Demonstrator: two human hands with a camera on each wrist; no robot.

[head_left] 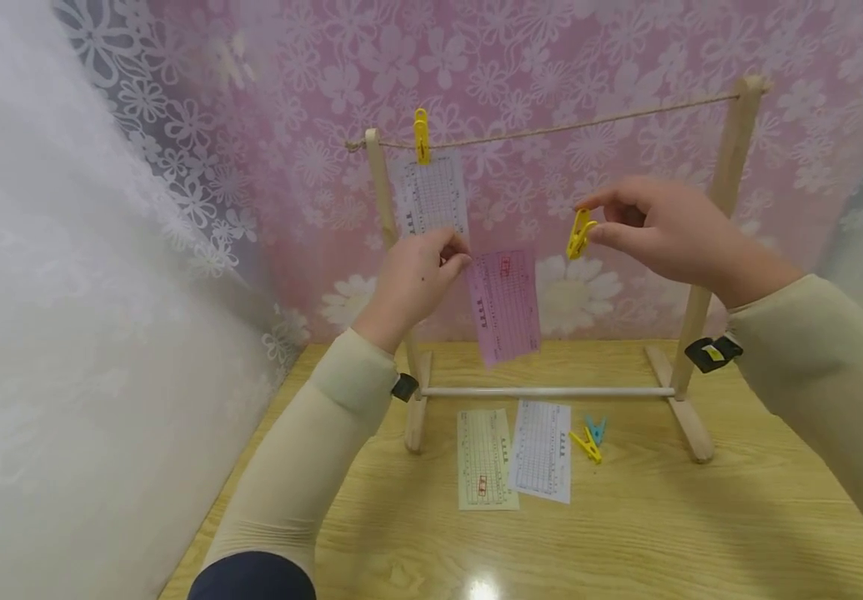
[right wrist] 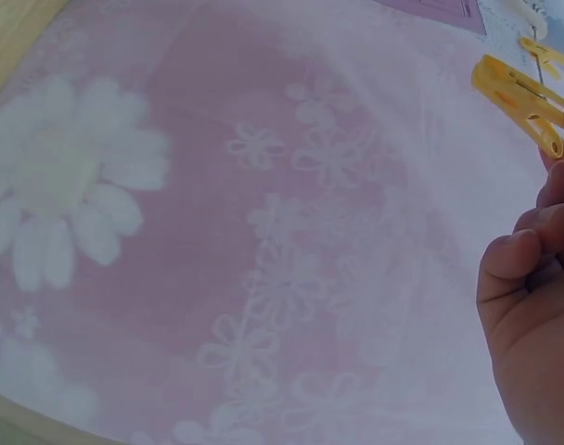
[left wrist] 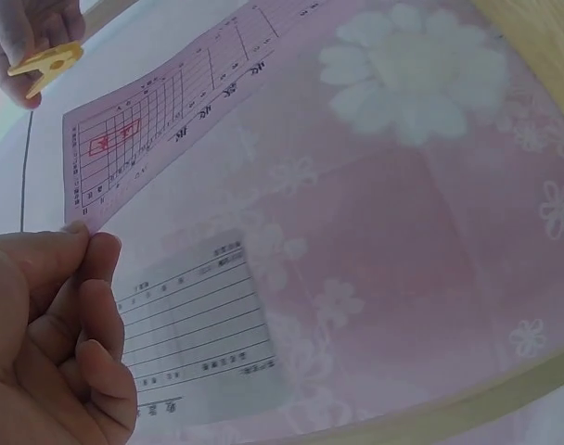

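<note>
My left hand (head_left: 418, 279) pinches a pink printed slip (head_left: 508, 308) by its upper left corner, so the slip hangs below the rope. In the left wrist view the slip (left wrist: 161, 120) shows a red stamp. My right hand (head_left: 671, 233) pinches a yellow clothespin (head_left: 579, 235) by its handles, to the right of the slip and apart from it. The right wrist view shows this clothespin (right wrist: 519, 102) at the fingertips. Behind my left hand, a white slip (head_left: 434, 192) hangs from the rope (head_left: 551, 131) under another yellow clothespin (head_left: 421, 137).
A wooden stand (head_left: 731, 167) holds the rope between two posts, with a white bar (head_left: 551, 392) low down. On the wooden table (head_left: 626, 533) lie a yellow slip (head_left: 485, 458), a white slip (head_left: 542, 450), a yellow clothespin (head_left: 587, 447) and a blue clothespin (head_left: 596, 428).
</note>
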